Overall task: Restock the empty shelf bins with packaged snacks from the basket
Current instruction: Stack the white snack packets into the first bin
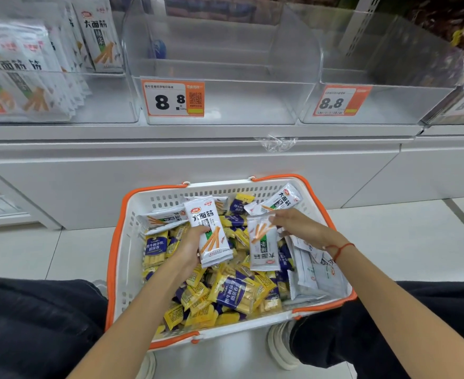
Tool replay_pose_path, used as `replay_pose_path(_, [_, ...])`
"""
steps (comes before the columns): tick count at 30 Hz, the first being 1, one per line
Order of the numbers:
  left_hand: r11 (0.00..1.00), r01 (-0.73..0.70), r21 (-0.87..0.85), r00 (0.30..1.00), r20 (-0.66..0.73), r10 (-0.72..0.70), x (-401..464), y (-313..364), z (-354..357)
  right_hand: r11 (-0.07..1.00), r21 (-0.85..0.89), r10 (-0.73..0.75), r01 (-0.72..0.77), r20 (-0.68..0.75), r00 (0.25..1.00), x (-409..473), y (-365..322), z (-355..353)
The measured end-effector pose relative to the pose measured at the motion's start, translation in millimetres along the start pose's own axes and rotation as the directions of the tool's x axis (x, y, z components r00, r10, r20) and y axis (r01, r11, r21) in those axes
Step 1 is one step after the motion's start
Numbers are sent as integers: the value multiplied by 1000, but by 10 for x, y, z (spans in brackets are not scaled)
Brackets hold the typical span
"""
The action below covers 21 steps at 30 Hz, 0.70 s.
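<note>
1. The step in hand looks like picking: both hands are down in the white basket with orange rim (117, 242), at the lower centre of the frame, gathering white spicy-strip packets from among the yellow-and-purple snack packs (233, 292).
2. The left hand (191, 248) grips a small stack of white packets (210, 233), fingers curled round its lower edge, the stack standing upright.
3. The right hand (297, 224) pinches another white packet (262, 246) by its top, so the packet hangs upside down over the heap; a further white packet (278, 202) lies just beyond the fingers.
4. Both forearms reach forward from the bottom corners, wrists bent down into the basket.
5. The 2 clear shelf bins (225, 105) at upper centre and upper right stand empty behind their 8.8 price tags (172, 98); the bin at upper left (102, 105) already holds matching white packets.
6. The next move probably calls for lifting the packets to a bin and standing them in a row.
</note>
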State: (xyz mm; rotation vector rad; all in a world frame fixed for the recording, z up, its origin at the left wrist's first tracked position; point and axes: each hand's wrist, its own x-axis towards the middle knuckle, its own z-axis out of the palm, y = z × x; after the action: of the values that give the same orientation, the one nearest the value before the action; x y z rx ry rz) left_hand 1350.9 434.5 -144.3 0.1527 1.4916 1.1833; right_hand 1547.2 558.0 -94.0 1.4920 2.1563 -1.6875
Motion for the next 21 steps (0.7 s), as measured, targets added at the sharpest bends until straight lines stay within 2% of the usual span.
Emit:
replay_pose_path(3, [1000,7,24,1000,-14,-6,-3,20,-1,975,221,-20,11,40,999,8,-203,96])
replay_pose_path(6, [994,25,103,1000,13,-26,2,13,-9,958,288,-24,9,48,999,31,-324,204])
replay_pose_path(8, [985,37,166,997,57,-47,-10,-26,-15,914,406,-3,3,-2,1000,58,-382,266])
replay_pose_path(10, [983,36,182,997,58,-48,-39,-56,-15,773,634,82,8,-113,990,108,-418,304])
replay_pose_path(12, [993,82,79,996,12,-83,-48,-62,-9,564,825,198,38,-180,964,135,-451,334])
replay_pose_path(14, [994,106,-36,994,-9,-106,-56,-53,-2,390,920,285,32,-154,946,129,-472,388])
replay_pose_path(16, [990,91,-109,995,-18,-94,-38,-43,11,289,957,308,-10,-83,948,90,-498,484])
replay_pose_path(18, [984,72,-163,997,-29,-78,-23,-12,35,284,957,288,-62,-23,957,38,-532,642])
replay_pose_path(19, [982,60,-177,997,-38,-67,-25,3,44,347,934,282,-79,-24,959,24,-542,731])
replay_pose_path(21, [978,31,-207,998,-51,-43,-16,31,59,559,826,285,-75,-106,953,22,-519,884])
